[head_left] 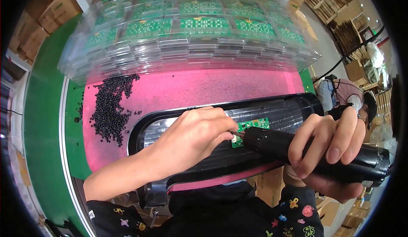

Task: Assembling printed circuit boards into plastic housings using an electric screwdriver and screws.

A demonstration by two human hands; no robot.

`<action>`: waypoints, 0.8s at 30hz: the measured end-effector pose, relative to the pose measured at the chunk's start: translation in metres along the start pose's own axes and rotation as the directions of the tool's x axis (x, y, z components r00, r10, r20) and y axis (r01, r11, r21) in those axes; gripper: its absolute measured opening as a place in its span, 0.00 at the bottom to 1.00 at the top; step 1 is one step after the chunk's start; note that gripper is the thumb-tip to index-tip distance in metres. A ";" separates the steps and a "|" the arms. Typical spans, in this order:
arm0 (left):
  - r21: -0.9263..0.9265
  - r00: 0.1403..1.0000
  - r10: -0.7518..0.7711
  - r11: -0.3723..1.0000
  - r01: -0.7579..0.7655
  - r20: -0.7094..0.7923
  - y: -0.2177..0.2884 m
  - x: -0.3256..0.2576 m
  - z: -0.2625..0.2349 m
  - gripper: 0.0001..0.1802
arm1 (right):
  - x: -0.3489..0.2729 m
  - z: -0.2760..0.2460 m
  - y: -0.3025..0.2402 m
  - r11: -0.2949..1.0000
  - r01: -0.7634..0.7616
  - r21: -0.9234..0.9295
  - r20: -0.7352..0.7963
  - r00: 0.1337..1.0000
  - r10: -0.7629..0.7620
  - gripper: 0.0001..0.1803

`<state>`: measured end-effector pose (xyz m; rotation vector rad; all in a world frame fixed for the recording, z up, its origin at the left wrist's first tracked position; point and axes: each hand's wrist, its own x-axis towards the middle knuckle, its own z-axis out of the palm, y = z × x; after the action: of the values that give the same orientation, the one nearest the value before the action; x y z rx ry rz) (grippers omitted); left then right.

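Slippage is worrying me most: the thin bit (pixel 237 133) of the black cylindrical screwdriver (pixel 274 142) is lying aslant over the green circuit board (pixel 259 123), so a hurried push could be scratching its components or nicking a fingertip. The right hand (pixel 329 145) is clasping the driver's barrel with curled fingers; the left hand (pixel 193 137) is holding thumb and forefinger close together at the bit's tip, though I cannot tell whether they are gripping anything. The board is resting inside a glossy, ribbed, round-cornered black shell (pixel 284 113). Grainy black pieces (pixel 110 107) are lying loose on the scuffed pink mat (pixel 195 88), before stiff, clear plastic trays (pixel 191 50).
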<state>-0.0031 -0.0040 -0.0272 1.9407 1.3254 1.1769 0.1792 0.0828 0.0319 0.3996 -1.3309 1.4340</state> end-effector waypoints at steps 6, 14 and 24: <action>0.072 0.996 0.088 0.993 -0.089 0.011 -0.002 -0.001 0.000 0.09 | 0.004 -0.002 0.004 0.999 -0.027 0.026 0.080 0.996 0.025 0.26; 0.224 0.978 -0.165 0.965 0.134 0.126 0.001 -0.006 0.000 0.09 | -0.002 -0.011 0.009 0.884 -0.384 -0.266 -0.110 0.923 0.368 0.32; 0.225 0.965 -0.211 0.959 0.174 0.156 0.000 -0.007 -0.005 0.10 | 0.002 0.003 0.014 0.814 -0.481 -0.325 -0.262 0.873 0.412 0.32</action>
<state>-0.0086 -0.0104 -0.0274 1.9542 1.5523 0.7768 0.1651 0.0839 0.0274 -0.3248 -1.5772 1.4966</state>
